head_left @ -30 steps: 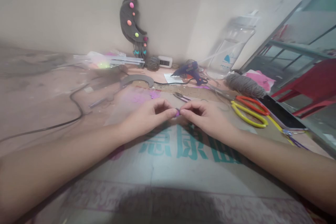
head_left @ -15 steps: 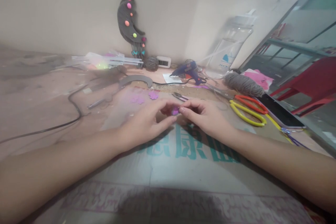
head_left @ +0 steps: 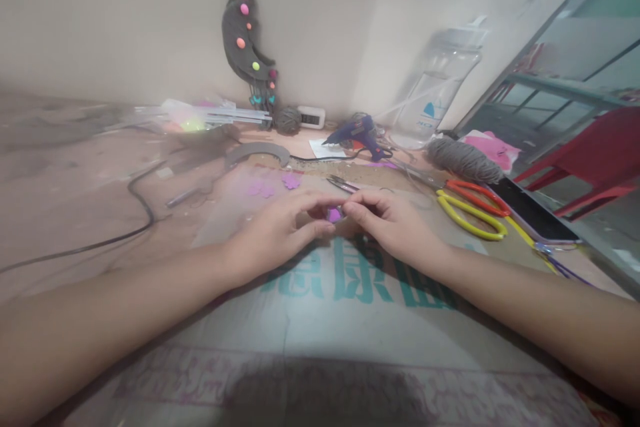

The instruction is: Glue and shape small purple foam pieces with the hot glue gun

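A small purple craft piece [head_left: 334, 215], like the flower cutouts on the table, shows between my hands just above the plastic sheet. My left hand [head_left: 285, 227] curves round it, index finger on top and thumb below. Close against its right side, my right hand [head_left: 390, 223] has thumb and index finger pinched together; what lies between those tips is too small to make out. The fingertips of both hands nearly meet. Purple flower cutouts [head_left: 291, 181] lie flat beyond my left hand. Metal tweezers or a similar pointed tool [head_left: 342, 183] rests just past my fingertips.
A blue glue gun [head_left: 357, 135] rests on white paper at the back. Scissors with orange and yellow handles [head_left: 473, 217], grey yarn [head_left: 464, 159] and a phone [head_left: 537, 212] lie to the right. A water bottle [head_left: 435, 90] stands behind. A black cable [head_left: 145, 203] crosses the left side.
The fingers have shifted slightly around the purple piece, and more of its face shows now. My left thumb has moved a little. Both arms stay nearly in place.
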`<state>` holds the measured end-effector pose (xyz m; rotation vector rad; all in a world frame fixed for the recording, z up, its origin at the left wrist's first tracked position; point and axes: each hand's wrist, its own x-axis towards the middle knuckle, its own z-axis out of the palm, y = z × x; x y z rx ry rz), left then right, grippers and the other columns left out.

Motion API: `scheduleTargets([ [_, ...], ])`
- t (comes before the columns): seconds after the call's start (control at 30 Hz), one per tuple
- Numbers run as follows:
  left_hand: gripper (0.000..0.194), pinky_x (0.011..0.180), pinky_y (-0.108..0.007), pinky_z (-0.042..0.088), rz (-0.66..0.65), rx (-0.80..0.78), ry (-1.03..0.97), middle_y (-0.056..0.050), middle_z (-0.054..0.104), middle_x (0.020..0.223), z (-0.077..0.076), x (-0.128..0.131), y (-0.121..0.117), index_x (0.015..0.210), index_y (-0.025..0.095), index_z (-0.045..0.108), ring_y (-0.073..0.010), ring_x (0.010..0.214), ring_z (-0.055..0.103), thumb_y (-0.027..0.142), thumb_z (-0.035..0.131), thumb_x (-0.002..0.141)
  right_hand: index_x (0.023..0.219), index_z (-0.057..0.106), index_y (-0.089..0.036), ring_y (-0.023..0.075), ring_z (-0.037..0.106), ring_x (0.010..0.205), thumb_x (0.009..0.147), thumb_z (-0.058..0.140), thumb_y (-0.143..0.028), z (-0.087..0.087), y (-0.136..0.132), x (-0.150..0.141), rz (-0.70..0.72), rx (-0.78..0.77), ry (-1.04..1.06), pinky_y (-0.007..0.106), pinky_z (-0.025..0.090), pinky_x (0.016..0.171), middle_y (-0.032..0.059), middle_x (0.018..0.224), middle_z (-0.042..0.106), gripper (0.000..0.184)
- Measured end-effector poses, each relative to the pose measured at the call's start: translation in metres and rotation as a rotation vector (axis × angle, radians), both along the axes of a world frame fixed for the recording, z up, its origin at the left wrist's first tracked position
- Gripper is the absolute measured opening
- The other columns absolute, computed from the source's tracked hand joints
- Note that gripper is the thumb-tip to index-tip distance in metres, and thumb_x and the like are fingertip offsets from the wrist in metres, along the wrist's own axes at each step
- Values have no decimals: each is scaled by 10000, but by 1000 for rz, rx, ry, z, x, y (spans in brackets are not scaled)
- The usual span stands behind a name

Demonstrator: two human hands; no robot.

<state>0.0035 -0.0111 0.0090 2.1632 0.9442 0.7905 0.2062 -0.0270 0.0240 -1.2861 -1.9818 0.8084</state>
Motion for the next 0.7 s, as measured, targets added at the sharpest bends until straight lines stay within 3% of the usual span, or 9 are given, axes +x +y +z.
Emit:
scheduleTargets([
  [0.23, 363, 899, -328, 470, -39, 39, 7, -11, 703, 1041, -3, -1, 2, 1234, 296, 624, -186, 946, 630, 320, 628, 871, 714, 605, -171, 87, 441, 512, 848, 593, -419, -4, 2, 0, -10, -186, 132, 214, 347, 466, -26, 596, 538, 282],
  [0.4, 606, 911, -344, 488, -33, -59, -104, -50, 641, 1149, -5, 0, 1, 1360, 263, 475, -190, 1005, 610, 322, 706, 803, 766, 588, -186, 71, 418, 464, 831, 613, -477, -3, 2, 2, -113, -244, 291, 187, 347, 402, -54, 578, 477, 300],
  [0.47, 508, 908, -348, 492, 17, -67, -172, -70, 630, 1149, -3, 0, 2, 1333, 225, 479, -188, 1013, 609, 327, 632, 860, 784, 585, -188, 68, 414, 457, 823, 620, -498, -2, 2, 2, -155, -258, 341, 184, 361, 398, -65, 573, 448, 315],
  [0.57, 256, 884, -344, 491, 166, -51, -170, -66, 658, 1055, 2, 0, 3, 1112, 179, 603, -188, 975, 616, 318, 559, 903, 796, 613, -177, 55, 391, 447, 826, 625, -488, 0, 2, 1, -164, -227, 335, 178, 349, 396, -67, 576, 447, 312],
  [0.7, 187, 815, -327, 500, 254, -87, -150, -57, 677, 1002, 8, 0, 2, 1017, 168, 627, -185, 911, 629, 295, 570, 892, 783, 614, -173, 50, 395, 444, 828, 626, -479, 2, 1, 0, -153, -210, 310, 174, 327, 387, -64, 582, 459, 309],
])
